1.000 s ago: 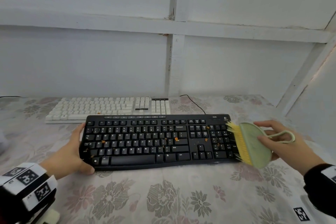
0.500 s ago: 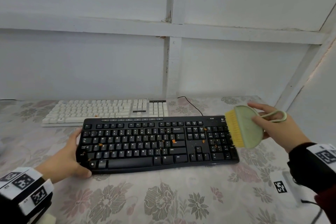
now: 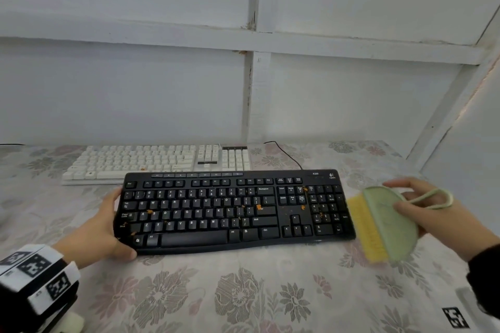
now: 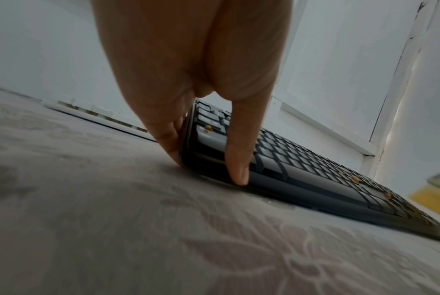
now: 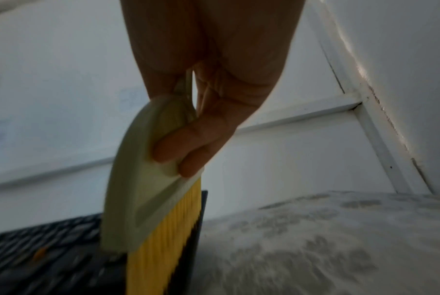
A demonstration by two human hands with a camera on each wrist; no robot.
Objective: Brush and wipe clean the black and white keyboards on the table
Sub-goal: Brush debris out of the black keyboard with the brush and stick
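Black keyboard (image 3: 238, 211) lies flat on the floral tablecloth (image 3: 243, 292), near edge, with the white keyboard (image 3: 159, 161) right behind it, long edges near or touching. Left hand (image 3: 100, 227) clamps the black board's left end, thumb curled on the front corner, fingers against the side. Right hand (image 3: 430, 213) pinches the green hand brush (image 3: 389, 227), yellow bristles (image 3: 365, 227) just off the board's right end, blurred. Orange crumbs (image 3: 259, 207) scattered on the keys. Judgement: board is light, rigid plastic and likely to slide on cloth, so brace it at the end, not on the keys. Bristles look soft; crumbs loose. No containers in view, so no visible catch for the debris.
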